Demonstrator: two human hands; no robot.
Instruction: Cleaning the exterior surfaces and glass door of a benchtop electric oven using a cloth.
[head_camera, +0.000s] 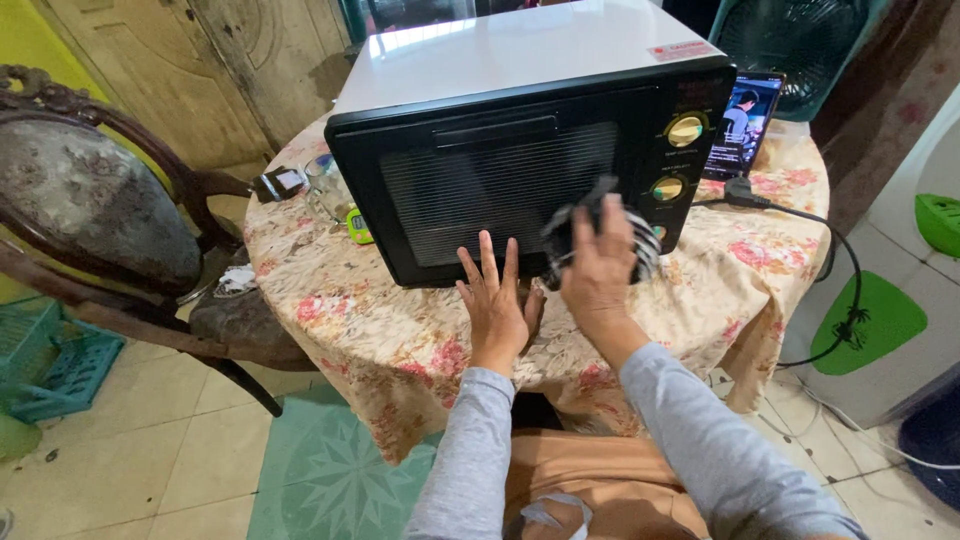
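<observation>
We're looking down from the head camera, facing forward over a round table (400, 340), sitting close, with the oven (520, 150) filling the upper centre and floor showing lower left.

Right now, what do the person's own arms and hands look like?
Both arms wear long, plain light grey sleeves ending at the wrists. The left hand and right hand are bare: no gloves, and no rings, watch or markings that I can see.

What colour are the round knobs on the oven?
The knobs are gold-yellow on the oven's black front, seen in the head view.
</observation>
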